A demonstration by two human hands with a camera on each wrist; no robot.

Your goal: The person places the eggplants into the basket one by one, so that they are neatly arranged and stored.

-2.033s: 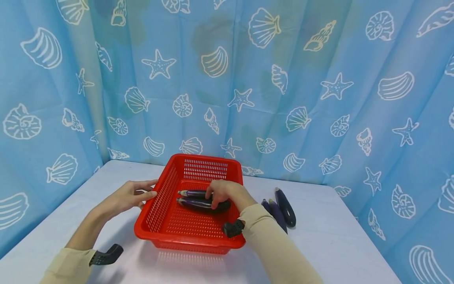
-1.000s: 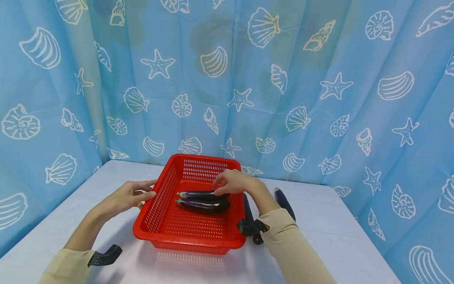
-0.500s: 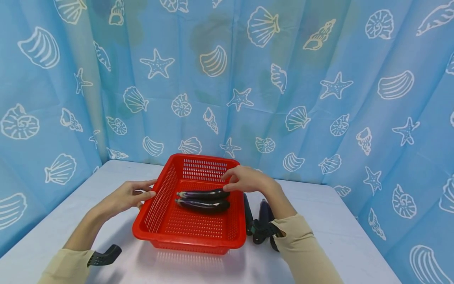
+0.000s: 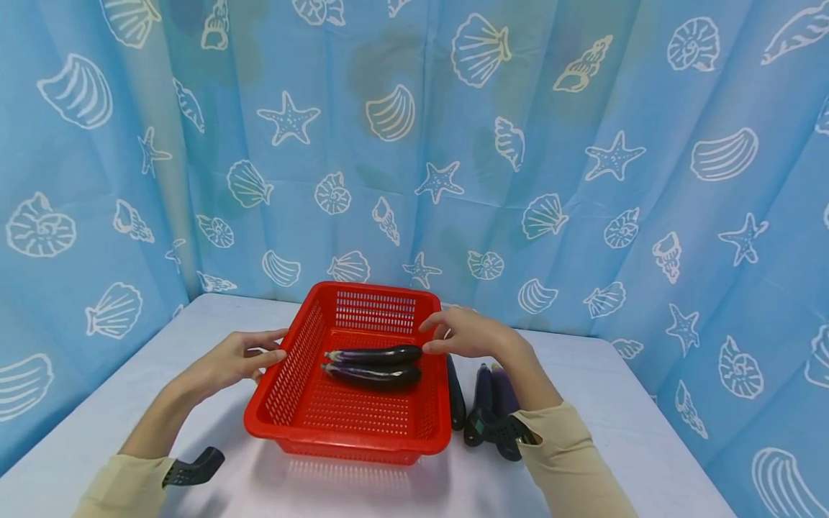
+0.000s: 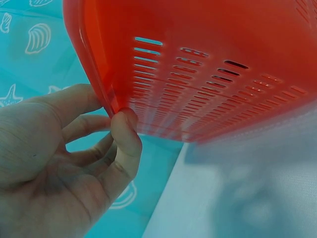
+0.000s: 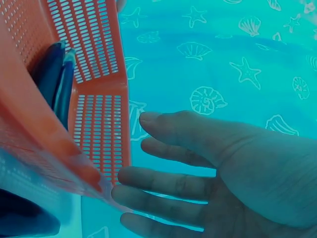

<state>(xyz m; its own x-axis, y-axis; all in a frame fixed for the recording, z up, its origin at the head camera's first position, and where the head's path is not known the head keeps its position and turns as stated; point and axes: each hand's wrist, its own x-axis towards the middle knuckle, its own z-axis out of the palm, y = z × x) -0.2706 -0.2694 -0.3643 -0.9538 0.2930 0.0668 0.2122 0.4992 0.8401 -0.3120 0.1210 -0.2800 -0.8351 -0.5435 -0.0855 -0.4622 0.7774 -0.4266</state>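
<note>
A red plastic basket (image 4: 350,440) with slotted walls sits on the table. On its floor two dark purple eggplants, a rear one (image 4: 382,355) and a front one (image 4: 378,375), lie side by side with pale stem ends leftward. My left hand (image 4: 227,363) is at the left rim; in the left wrist view its fingertips (image 5: 126,131) pinch the basket's rim. My right hand (image 4: 473,332) hovers by the right rim, holding nothing. In the right wrist view its fingers (image 6: 168,181) are spread and fairly straight, near the basket's wall (image 6: 101,129).
More eggplants (image 4: 482,403) lie on the white table (image 4: 602,432) right of the basket, partly under my right forearm. A blue curtain (image 4: 583,237) with shell and starfish prints hangs behind and at both sides.
My right hand has let go of the rear eggplant and moved right and slightly up to the basket's right rim. The left hand and both basket eggplants stay about where they were.
</note>
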